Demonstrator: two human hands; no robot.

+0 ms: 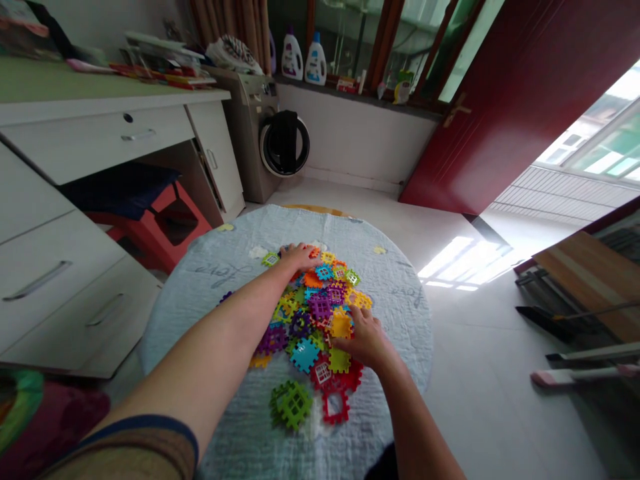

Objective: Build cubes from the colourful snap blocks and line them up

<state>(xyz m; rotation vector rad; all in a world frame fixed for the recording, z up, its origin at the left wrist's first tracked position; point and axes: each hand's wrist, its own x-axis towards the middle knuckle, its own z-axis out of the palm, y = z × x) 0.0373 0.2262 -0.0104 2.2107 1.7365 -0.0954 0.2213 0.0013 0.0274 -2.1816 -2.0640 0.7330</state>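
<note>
Head view: a heap of interlocking plastic waffle-block tiles [320, 320] in orange, yellow, lime, blue, purple and red lay across the middle of a round quilted mat [200, 320]. At the near edge of the heap sat a green stack of tiles [293, 403], and just beside it a red square frame [335, 408] lay under a red cluster.

The left hand [300, 257] lay palm down on the far edge of the heap, its fingers lightly curved over the tiles next to an orange piece [314, 252]. The right hand [365, 337] rested on the near right side of the heap, fingers spread and touching a yellow tile [341, 325]. Both hands looked open, neither clenched, with no tile visibly gripped. The forearms reached in from the lower corners, the left one passing over the mat.

Around the mat, a white desk [100, 127] with drawers stood to the left, with a red plastic stool [175, 227] under it, topped by a dark blue cushion [120, 190]. Farther off stood a front-loading washing machine [245, 133] with a dark cloth [284, 140] hanging at its door, and two detergent bottles [304, 60] stood on the window ledge above. To the right, a dark red door [500, 113] stood open, and sunlight fell across the floor tiles [480, 373].
</note>
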